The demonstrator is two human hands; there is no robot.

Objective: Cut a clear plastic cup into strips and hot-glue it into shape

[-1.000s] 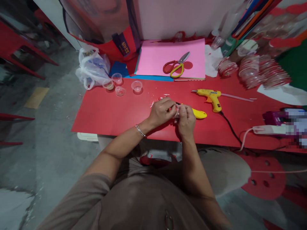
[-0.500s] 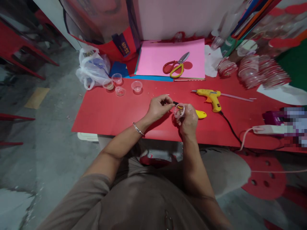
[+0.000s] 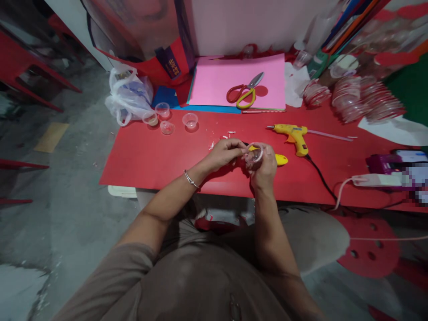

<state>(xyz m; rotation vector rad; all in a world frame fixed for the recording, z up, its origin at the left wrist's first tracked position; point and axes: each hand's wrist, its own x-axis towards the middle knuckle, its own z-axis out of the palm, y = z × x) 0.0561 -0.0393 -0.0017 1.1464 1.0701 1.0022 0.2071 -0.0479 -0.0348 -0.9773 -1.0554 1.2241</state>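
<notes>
Your right hand (image 3: 265, 167) is curled around a small clear plastic cup (image 3: 257, 154), its round rim facing up towards you, just above the near middle of the tabletop (image 3: 150, 156), which is smooth, flat and red. Your left hand (image 3: 223, 154) is half-curled at the cup's left side, thumb and forefinger at its edge; whether they pinch it, you cannot tell from here. A smooth silvery bangle (image 3: 191, 179) circles your left wrist.

Behind the cup, a yellow-handled tool (image 3: 281, 159) lies partly hidden, the rounded end of its handle showing beside your right hand. Thin, curled white scraps (image 3: 211, 145) are scattered just beyond your left hand.

To the right lies a hard yellow plastic glue gun (image 3: 296, 133), with a slim translucent stick (image 3: 329, 135) out of its back. At the rear, scissors (image 3: 246, 92) with one red and one yellow looped handle rest on flat, matte pink paper (image 3: 214, 82). To the left stand small see-through cups (image 3: 190, 119), near a crinkled, filmy white plastic bag (image 3: 129, 100).
</notes>
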